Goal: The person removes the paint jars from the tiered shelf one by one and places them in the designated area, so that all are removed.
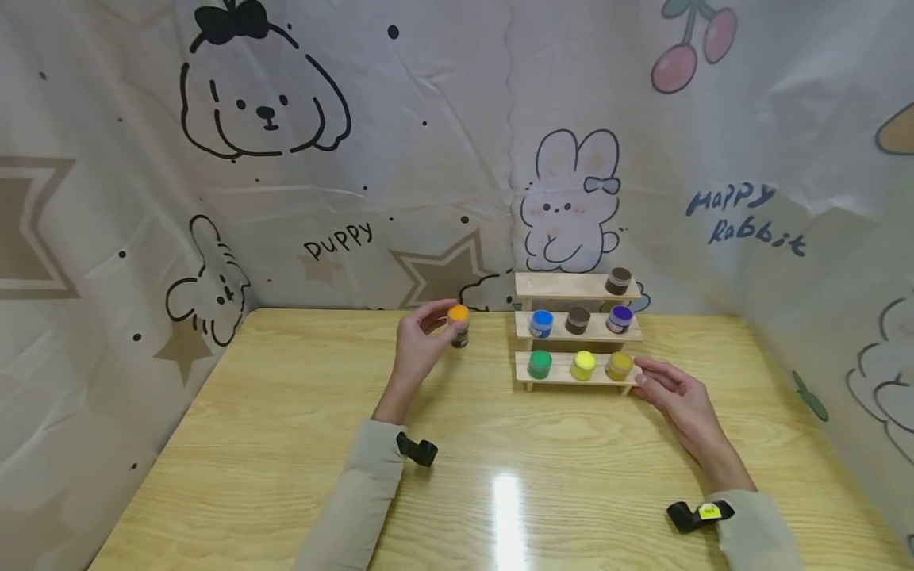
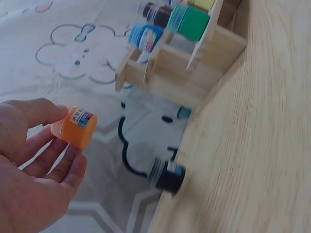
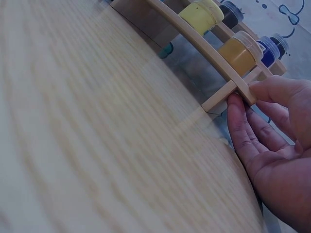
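My left hand (image 1: 417, 347) holds an orange paint jar (image 2: 77, 127) between thumb and fingers, up off the table to the left of the wooden stand. Just below that jar, a black paint jar (image 2: 167, 175) stands on the table near its back edge. The three-tier wooden stand (image 1: 560, 284) has its lowest shelf's right end pinched by my right hand (image 1: 674, 395). On that shelf sit a green jar (image 1: 539, 365), a yellow jar (image 1: 583, 365) and an ochre jar (image 3: 239, 53), the last one beside my right fingertips.
The middle shelf bears a blue jar (image 1: 541, 323), a dark brown jar (image 1: 577, 320) and a purple jar (image 1: 620, 319). Another brown jar (image 1: 618, 281) is at the top shelf's right end. A printed cloth (image 1: 428, 119) hangs behind the wooden table (image 1: 300, 396).
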Tool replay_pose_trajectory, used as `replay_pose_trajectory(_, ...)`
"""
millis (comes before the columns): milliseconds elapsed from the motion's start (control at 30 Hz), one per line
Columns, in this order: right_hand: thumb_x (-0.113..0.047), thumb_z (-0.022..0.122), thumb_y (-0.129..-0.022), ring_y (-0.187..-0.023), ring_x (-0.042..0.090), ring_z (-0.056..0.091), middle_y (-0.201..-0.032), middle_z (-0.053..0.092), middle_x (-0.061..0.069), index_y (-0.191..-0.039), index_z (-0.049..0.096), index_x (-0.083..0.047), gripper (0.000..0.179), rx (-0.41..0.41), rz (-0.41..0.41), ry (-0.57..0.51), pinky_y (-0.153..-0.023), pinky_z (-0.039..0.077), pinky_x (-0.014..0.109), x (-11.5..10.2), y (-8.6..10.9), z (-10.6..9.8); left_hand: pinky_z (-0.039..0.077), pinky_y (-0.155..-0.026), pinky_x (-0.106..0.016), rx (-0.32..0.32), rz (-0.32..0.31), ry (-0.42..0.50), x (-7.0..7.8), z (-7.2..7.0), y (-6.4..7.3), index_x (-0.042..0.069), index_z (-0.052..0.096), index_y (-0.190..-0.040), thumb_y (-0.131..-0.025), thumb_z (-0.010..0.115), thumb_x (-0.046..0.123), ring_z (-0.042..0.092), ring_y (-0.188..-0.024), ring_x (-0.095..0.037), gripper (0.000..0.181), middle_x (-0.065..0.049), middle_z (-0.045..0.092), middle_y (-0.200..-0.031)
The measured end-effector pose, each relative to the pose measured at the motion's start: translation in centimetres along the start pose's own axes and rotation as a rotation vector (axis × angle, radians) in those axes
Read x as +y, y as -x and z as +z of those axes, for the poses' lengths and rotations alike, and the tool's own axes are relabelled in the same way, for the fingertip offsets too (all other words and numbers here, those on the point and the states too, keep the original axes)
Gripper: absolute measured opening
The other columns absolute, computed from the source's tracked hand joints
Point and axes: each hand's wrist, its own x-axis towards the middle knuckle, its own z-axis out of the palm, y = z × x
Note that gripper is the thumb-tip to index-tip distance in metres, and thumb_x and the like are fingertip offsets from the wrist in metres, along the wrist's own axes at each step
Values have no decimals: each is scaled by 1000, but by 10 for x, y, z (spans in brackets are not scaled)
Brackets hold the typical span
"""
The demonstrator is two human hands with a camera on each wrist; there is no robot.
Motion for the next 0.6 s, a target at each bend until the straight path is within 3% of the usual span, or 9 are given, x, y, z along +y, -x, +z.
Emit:
replay_pose_trajectory(167, -6, 67, -100, -107, 7, 69, -122, 71, -8, -137, 58, 5, 40, 4, 17, 6, -90, 56, 25, -3, 0, 0, 49, -105, -53, 35, -40, 19, -4, -14, 0, -11, 67, -124, -89, 77, -3, 61, -118, -43, 37, -29, 64, -127)
replay_pose_trajectory(400, -7, 69, -99, -106, 6, 69, -121, 71, -9, -138, 56, 6, 44, 17, 31, 11, -90, 56, 25, -4, -1, 2, 49, -105, -52, 88, -108, 14, -24, -29, -1, -10, 68, -123, -87, 78, -6, 63, -117, -38, 38, -25, 66, -127)
replay_pose_trajectory(600, -9, 70, -98, -105, 4, 69, -120, 70, -11, -140, 54, 6, 47, 32, 45, 41, -89, 56, 24, -4, 0, 3, 54, -99, -39, 138, -171, 4, -40, -41, -1, -13, 67, -122, -86, 78, -8, 64, -115, -39, 38, -27, 67, -123)
